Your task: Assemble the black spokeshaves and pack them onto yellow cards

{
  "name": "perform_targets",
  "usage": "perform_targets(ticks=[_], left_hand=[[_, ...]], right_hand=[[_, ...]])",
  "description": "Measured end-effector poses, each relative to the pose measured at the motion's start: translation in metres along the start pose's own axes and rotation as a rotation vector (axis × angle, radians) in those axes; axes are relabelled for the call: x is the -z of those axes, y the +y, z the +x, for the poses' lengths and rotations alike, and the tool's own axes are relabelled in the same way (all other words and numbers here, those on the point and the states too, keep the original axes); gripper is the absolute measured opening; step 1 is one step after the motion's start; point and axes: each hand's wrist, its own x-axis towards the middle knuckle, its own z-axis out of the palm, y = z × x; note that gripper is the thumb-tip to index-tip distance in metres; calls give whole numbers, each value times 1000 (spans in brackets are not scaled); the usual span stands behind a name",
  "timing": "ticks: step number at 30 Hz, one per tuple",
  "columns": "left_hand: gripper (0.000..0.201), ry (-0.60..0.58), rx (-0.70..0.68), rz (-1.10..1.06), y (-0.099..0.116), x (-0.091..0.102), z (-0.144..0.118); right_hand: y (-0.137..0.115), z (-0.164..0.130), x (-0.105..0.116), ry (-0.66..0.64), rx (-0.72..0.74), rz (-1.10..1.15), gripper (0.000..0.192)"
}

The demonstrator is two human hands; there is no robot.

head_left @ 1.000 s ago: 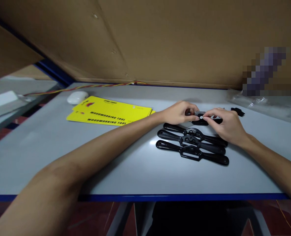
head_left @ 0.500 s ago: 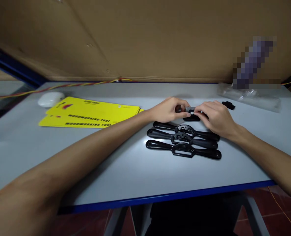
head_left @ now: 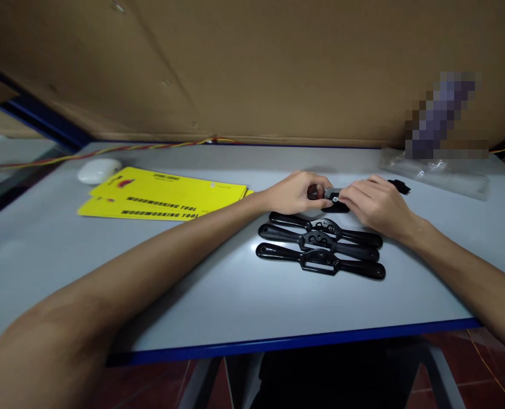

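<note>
A small black tool point(head_left: 335, 203) with a pale screw on top sat toward the back right of the grey worktop point(head_left: 218, 295), held between both hands. The left hand point(head_left: 297, 193) was curled closed around its left end, fingers wrapped over it. The right hand point(head_left: 374, 205) gripped its right end, fingertips pinched at the screw. Most of the tool was hidden by the fingers.

Just in front of the hands, three black two-handled spokeshave bodies point(head_left: 320, 245) lay side by side in a row, parallel to the worktop's front edge, close together. A small black part point(head_left: 400, 186) lay just behind the right hand. Beyond it, near the back right corner, was a clear plastic bag point(head_left: 439, 172).

Toward the back left lay yellow cards point(head_left: 162, 193) printed "WOODWORKING TOOL", overlapping. A white oval object point(head_left: 99, 170) rested just beside them at the left. A twisted red and yellow cable point(head_left: 150, 146) ran along the back edge, below a wall of brown cardboard point(head_left: 252, 68).
</note>
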Motion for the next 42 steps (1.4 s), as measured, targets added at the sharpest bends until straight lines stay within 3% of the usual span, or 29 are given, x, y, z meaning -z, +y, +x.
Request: perform_targets(ticks=[8,14,21,28,42], left_hand=[[32,-3,-3,5,0,0,1],[32,-10,-13,2,-2,0,1],[34,-4,-11,21,-2,0,1],[33,-4,-12,27,0,1,0],[35,-9,-9,20,1,1,1]], right_hand=[[4,-3,1,44,70,68,27],[4,-3,2,26,24,183,26],[3,0,1,60,0,72,29],[1,1,2,54,-91,191,21],[0,0,1,29,-79,236,20]])
